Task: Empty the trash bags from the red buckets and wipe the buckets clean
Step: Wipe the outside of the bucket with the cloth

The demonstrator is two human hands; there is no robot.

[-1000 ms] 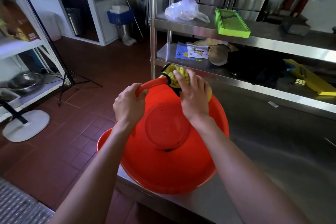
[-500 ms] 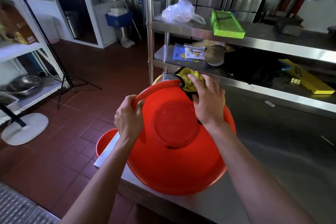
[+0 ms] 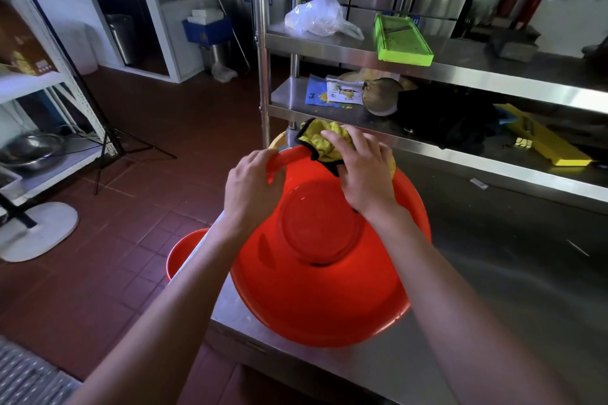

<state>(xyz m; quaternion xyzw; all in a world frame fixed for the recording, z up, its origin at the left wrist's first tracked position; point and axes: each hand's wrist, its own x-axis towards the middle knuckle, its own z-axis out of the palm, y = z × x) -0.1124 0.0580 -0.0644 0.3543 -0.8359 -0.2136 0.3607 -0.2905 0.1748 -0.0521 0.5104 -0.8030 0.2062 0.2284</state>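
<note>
At 9 o'clock from the work area, a metal bowl (image 3: 31, 149) sits on the lower level of a white rack. A white round stand base (image 3: 39, 230) rests on the red tile floor below it. At 8 o'clock from the centre, a second red bucket (image 3: 184, 251) stands on the floor, partly hidden behind the corner of the steel table (image 3: 510, 273).

Your left hand (image 3: 253, 189) grips the far-left rim of the red bucket (image 3: 322, 276), fingers curled over the edge. The bucket rests upside down and tilted on the table's front-left corner, with its round base facing you.

Your right hand (image 3: 365, 171) presses the yellow cloth (image 3: 320, 141) onto the bucket's outer wall at 12 o'clock. The fingers lie spread and bent over the cloth; whether the thumb pinches it cannot be confirmed from this angle.

To the right, the steel shelving carries a clear plastic bag (image 3: 317, 16) and a green tray (image 3: 403, 39) on the upper level. The lower level holds printed packets (image 3: 332, 94) and, at 2 o'clock, a yellow tray (image 3: 543, 138).
</note>
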